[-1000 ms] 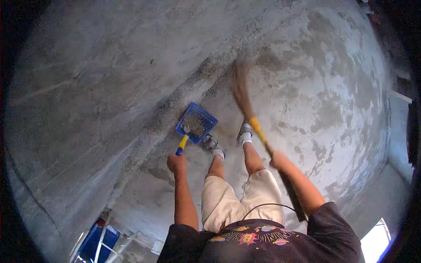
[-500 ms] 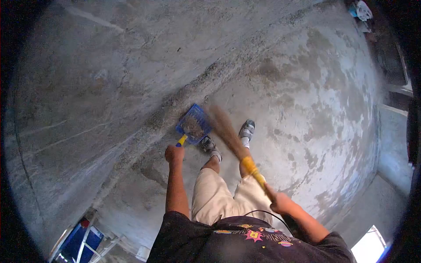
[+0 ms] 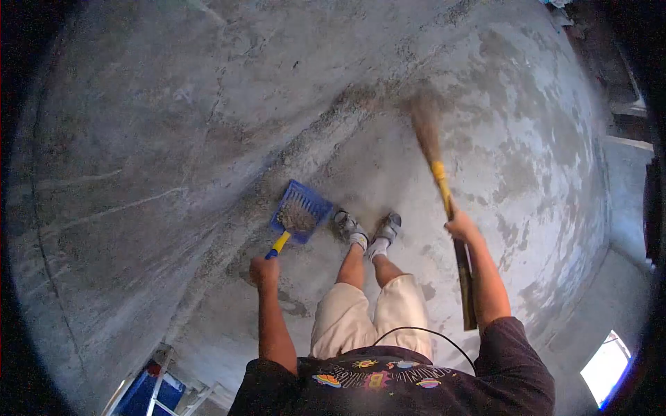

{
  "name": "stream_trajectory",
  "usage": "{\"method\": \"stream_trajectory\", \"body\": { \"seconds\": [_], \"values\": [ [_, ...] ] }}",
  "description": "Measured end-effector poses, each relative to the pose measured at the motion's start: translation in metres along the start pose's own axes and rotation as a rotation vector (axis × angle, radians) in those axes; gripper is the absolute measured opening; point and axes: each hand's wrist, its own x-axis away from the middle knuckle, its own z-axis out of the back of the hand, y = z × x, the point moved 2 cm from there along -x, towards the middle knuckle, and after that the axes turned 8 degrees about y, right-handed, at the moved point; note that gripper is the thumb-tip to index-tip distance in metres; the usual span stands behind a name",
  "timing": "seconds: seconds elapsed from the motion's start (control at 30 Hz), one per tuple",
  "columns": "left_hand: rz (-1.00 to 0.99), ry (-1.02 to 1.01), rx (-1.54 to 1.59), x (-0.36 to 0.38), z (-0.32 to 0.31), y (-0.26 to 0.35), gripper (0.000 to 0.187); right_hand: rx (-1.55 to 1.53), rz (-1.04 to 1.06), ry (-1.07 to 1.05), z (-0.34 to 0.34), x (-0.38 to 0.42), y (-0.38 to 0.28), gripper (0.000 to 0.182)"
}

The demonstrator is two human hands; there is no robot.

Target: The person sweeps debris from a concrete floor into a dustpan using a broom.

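Observation:
My left hand is wrapped round the yellow and blue handle of a blue dustpan. A heap of grey-brown debris lies in the pan, mostly toward the handle side. My right hand grips a broom by its handle, just below the yellow binding. The broom's brown bristles are blurred and point away from me, over the floor at upper right. Its dark handle end runs back beside my right forearm.
Both my feet, in sandals and socks, stand on the stained concrete floor, right of the dustpan. A rough concrete wall rises on the left, with gritty dirt along its base. A white metal frame stands at lower left.
The broom has swung from beside the dustpan out to the upper right, my right hand moving up with it. The dustpan has shifted slightly down and left. My feet are now side by side.

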Motion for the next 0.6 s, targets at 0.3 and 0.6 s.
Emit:
{"method": "stream_trajectory", "body": {
  "seconds": [0.3,0.6],
  "values": [
    [-0.059,0.028,-0.111,-0.041,-0.057,0.010,0.033,0.338,0.488,-0.456,-0.177,0.167,0.015,0.084],
    [-0.058,0.044,-0.122,-0.065,-0.057,-0.041,0.041,0.312,0.291,-0.432,-0.092,0.232,0.002,0.093]
  ]
}}
